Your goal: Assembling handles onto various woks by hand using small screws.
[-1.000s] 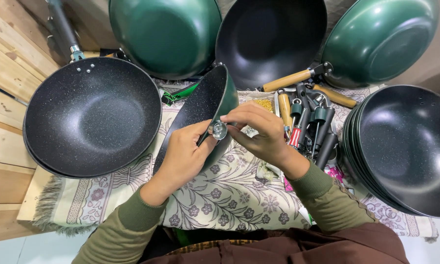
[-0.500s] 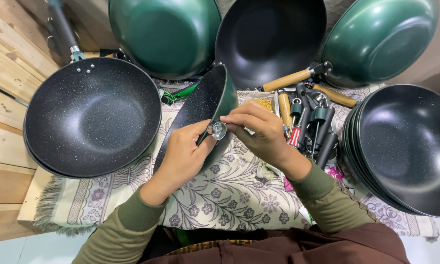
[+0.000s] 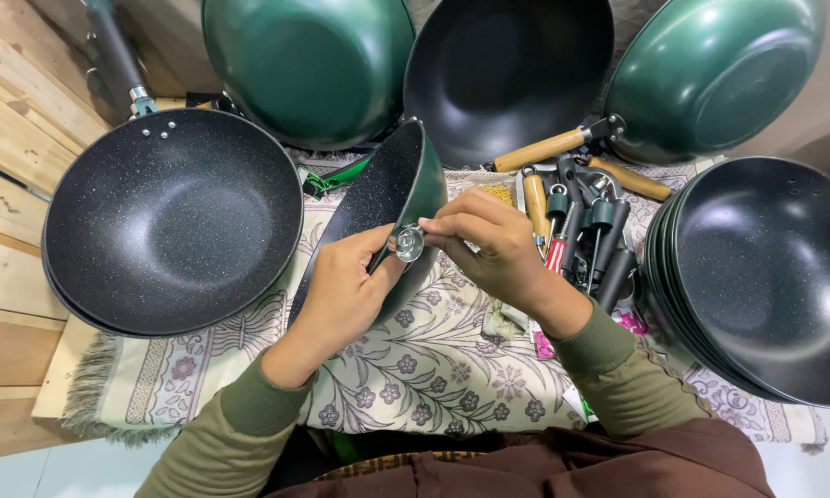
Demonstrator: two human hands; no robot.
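A green wok with a speckled black inside (image 3: 378, 198) stands on its edge on a patterned cloth (image 3: 433, 369) in front of me. My left hand (image 3: 341, 295) grips its rim from below. My right hand (image 3: 489, 244) pinches a small round silver metal fitting (image 3: 406, 243) against the rim, right beside my left thumb. Both sleeves are olive green.
A large black speckled wok (image 3: 171, 226) lies at left on wooden boards. Two green woks (image 3: 304, 65) (image 3: 710, 74) and a black one (image 3: 512, 74) lean at the back. A stack of dark woks (image 3: 765, 277) sits at right. Loose handles (image 3: 581, 231), wooden and black, lie between.
Almost nothing differs. My right fingers have shifted slightly on the silver fitting; the wok and my left hand stay in place.
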